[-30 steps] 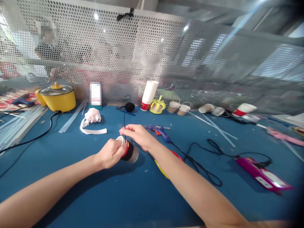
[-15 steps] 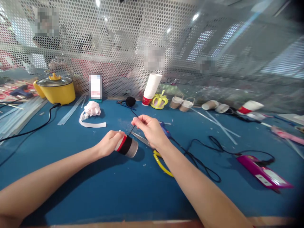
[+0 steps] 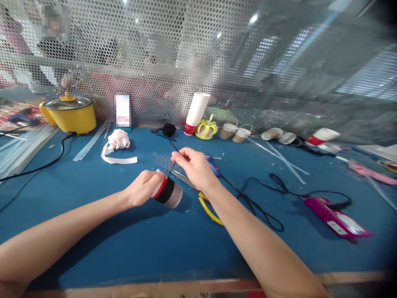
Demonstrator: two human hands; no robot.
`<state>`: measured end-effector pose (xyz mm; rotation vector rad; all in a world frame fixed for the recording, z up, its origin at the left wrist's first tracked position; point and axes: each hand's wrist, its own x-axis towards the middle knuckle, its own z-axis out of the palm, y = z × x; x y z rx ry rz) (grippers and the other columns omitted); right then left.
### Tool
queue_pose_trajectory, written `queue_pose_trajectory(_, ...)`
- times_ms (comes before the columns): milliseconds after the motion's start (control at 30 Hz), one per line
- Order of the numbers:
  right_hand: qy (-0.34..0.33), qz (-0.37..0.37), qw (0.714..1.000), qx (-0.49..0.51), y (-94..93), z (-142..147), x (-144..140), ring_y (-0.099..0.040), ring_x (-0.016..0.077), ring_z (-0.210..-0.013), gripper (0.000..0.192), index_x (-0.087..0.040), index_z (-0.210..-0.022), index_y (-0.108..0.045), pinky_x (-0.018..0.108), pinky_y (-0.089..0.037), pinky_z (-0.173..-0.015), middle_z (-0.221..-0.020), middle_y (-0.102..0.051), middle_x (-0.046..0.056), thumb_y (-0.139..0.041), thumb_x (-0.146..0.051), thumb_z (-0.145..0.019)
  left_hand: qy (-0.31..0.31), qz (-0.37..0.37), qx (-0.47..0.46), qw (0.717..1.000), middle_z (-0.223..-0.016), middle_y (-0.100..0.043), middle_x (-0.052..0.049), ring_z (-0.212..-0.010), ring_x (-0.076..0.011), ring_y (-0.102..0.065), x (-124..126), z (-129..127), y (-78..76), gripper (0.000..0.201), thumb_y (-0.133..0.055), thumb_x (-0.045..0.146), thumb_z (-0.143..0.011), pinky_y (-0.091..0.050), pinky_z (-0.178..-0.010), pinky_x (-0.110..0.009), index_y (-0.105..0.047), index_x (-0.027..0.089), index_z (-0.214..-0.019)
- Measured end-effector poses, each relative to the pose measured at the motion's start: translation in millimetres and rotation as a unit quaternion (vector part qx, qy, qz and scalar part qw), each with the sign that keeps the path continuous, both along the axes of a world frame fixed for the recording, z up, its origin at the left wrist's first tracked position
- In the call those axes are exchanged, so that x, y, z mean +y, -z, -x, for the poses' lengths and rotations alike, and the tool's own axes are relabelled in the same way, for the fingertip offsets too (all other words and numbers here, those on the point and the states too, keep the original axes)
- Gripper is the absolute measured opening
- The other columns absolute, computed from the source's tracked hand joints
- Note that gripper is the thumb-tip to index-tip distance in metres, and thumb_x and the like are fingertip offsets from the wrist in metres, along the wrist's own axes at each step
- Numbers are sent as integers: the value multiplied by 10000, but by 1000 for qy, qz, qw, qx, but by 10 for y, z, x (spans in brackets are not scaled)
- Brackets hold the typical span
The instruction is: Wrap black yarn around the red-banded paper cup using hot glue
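Observation:
My left hand [image 3: 143,188] is closed around the top end of a tilted paper cup [image 3: 176,196]. A red band and a wide black wrapping [image 3: 165,190] of yarn or cord circle the cup. My right hand [image 3: 192,164] pinches a black strand [image 3: 172,167] just above it; the strand runs from the cup through my fingers to a black yarn ball [image 3: 169,129] farther back. Scissors [image 3: 211,210] with yellow handles lie beneath my right wrist, blades pointing toward the cup. A blue glue gun [image 3: 213,166] is partly hidden behind that hand.
Along the back stand a yellow electric pot [image 3: 72,118], a phone [image 3: 123,111], stacked paper cups [image 3: 197,111], a yellow pumpkin-like craft [image 3: 206,129] and small baskets [image 3: 241,134]. White ribbon [image 3: 118,140] lies left. A black cord [image 3: 248,198] and purple power strip [image 3: 336,221] lie right.
The whole view has shifted slightly. The cup has turned a little in my left hand's hold, while my right hand keeps its pinch on the strand.

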<state>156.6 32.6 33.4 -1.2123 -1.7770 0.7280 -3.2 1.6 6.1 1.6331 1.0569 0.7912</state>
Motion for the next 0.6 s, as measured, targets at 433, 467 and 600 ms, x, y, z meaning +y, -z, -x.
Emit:
queue_pose_trajectory(433, 3, -2, 999, -36, -1, -12, -8, -480, 111, -561, 277, -166, -652, -543, 238, -383, -572, -612, -580, 4, -495, -396, -800, 15, -8, -28, 999, -515, -287, 45, -517, -84, -253, -10, 17, 15, 427, -318, 519, -793, -249, -477, -231, -309, 183, -528)
queue_pose_trajectory(467, 3, 1, 999, -45, -3, -8, -8, -471, 108, -549, 277, -167, -647, -543, 235, -376, -561, -600, -571, -1, -494, -392, -801, 19, -12, -29, 999, -518, -292, 44, -517, -84, -257, -12, 19, 18, 427, -317, 516, -797, -250, -476, -231, -310, 182, -530)
queue_pose_trajectory(600, -7, 17, 997, -78, 4, 16, -13, -451, 100, -530, 279, -167, -621, -546, 226, -353, -541, -577, -554, -13, -492, -371, -804, 33, -40, -32, 998, -518, -297, 44, -505, -76, -255, -32, 30, 27, 423, -309, 481, -825, -244, -463, -227, -303, 180, -529)
